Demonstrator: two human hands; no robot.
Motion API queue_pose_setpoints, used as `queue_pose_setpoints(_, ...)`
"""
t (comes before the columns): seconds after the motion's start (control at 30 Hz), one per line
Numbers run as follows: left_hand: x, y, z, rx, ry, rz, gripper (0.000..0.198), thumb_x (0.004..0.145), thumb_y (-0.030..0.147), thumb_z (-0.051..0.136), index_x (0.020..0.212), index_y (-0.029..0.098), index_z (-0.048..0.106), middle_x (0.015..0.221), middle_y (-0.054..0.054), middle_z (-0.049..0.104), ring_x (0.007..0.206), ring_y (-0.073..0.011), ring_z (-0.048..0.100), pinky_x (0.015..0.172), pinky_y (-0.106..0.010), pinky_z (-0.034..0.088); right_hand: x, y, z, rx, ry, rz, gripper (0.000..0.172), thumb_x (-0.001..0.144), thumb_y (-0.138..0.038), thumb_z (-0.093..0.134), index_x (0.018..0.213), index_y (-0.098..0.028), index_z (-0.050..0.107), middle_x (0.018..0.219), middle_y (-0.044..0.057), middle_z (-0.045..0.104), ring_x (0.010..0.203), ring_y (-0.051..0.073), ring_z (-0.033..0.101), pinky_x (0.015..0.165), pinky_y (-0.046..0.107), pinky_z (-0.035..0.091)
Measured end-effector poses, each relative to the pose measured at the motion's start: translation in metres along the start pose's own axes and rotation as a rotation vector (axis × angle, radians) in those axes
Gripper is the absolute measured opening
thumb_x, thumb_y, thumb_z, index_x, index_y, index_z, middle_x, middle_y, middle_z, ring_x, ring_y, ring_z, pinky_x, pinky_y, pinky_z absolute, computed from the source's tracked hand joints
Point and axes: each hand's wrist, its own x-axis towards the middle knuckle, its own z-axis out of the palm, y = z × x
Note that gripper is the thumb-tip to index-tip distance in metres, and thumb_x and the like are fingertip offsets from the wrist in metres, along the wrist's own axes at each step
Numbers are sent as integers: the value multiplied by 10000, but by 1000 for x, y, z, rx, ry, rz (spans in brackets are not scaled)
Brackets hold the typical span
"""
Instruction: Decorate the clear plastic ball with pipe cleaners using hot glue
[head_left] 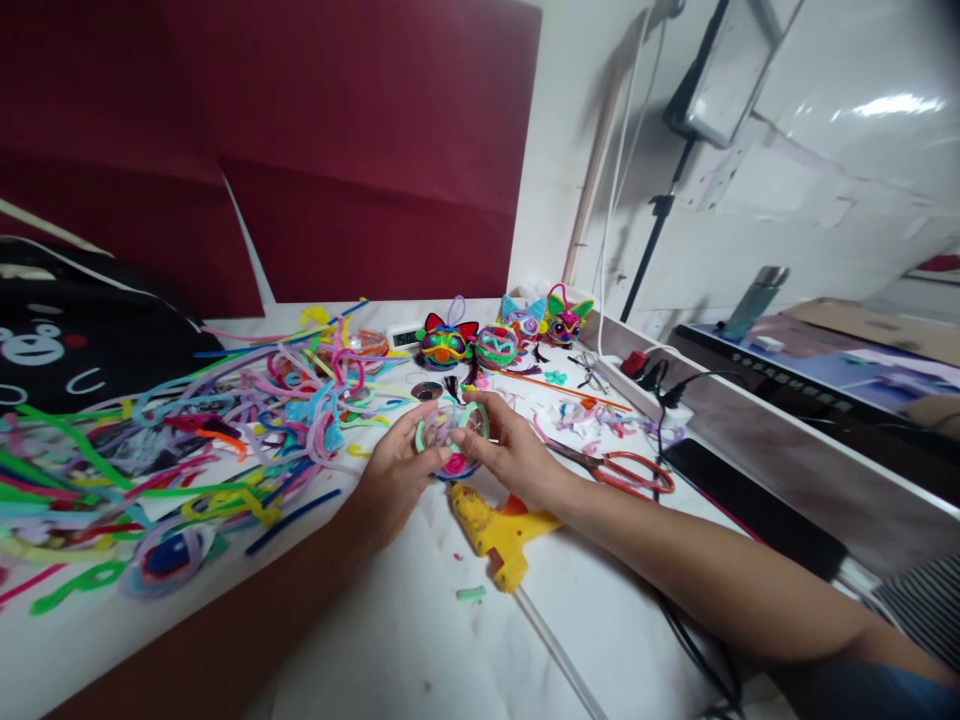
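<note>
A small round craft ball [452, 464] with mint green curved strips and a pink and purple underside is held between both hands. My left hand [394, 475] grips its left side, the thumb pressed near the front. My right hand [517, 450] wraps its right side, with thumb and fingers on a green strip. Just below the ball lies a yellow glue gun [499, 530] with a clear glue stick out of its back end. A short green piece [472, 594] rests on the white table [405, 640].
Colorful pipe cleaners [262, 430] heap on the left beside a black bag [90, 340]. Finished decorated balls [446, 343] stand at the back. Orange-handled scissors [634, 472], a black phone-like slab [750, 505], a power strip [645, 385] and cables lie right.
</note>
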Motion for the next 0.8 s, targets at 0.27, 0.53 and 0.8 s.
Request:
queue_pose_setpoints(0.27, -2, 2, 3, 30, 6, 2, 800, 560, 192, 799, 1299, 167, 490, 1199, -96, 647, 1084, -262, 619, 845, -307, 508, -1, 0, 0, -10, 4, -10, 544, 847, -441, 607, 1311, -191, 471, 826, -14, 544, 721, 138, 509, 658, 270, 425)
queue_pose_setpoints(0.53, -2, 1, 2, 48, -14, 31, 760, 588, 212, 790, 1291, 170, 507, 1194, -100, 649, 1082, -273, 620, 876, -339, 506, -1, -1, -2, 12, -14, -16, 548, 852, -449, 606, 1316, -198, 460, 874, -8, 571, 733, 133, 528, 662, 267, 437)
queue_pose_setpoints(0.8, -4, 2, 3, 47, -8, 36, 781, 583, 215, 792, 1307, 174, 501, 1184, -101, 647, 1056, -272, 626, 863, -340, 512, -3, -7, -3, -30, -17, -14, 567, 859, -438, 599, 1343, -183, 451, 871, 3, 573, 742, 139, 526, 655, 271, 433)
